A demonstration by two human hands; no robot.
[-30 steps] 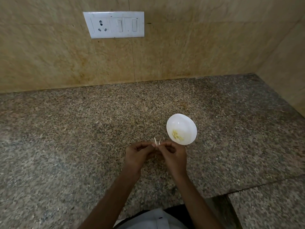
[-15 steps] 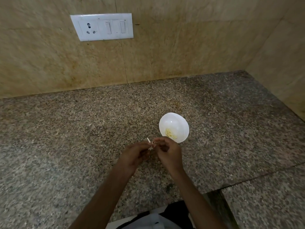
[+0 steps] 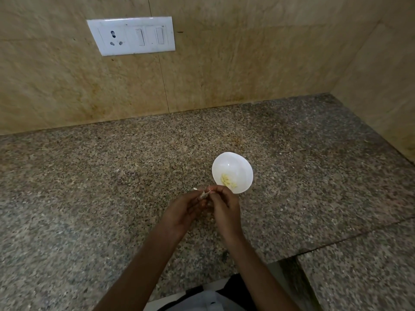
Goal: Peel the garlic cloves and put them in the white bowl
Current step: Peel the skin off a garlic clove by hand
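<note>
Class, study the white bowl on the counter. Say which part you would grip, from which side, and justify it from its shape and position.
Probably pinch the white bowl at its far-right rim, thumb inside, fingers outside, coming from the right. It stands upright and open, so the thin rim is free; the left hand and right hand, pinching the garlic clove, crowd its near-left edge.

Forearms [image 3: 139,272] bare all the way to the left hand [image 3: 182,212] and right hand [image 3: 224,208]. Down at the bottom edge there's a pale grey-white garment [image 3: 202,300] with black fabric [image 3: 237,285] beside it.
</note>
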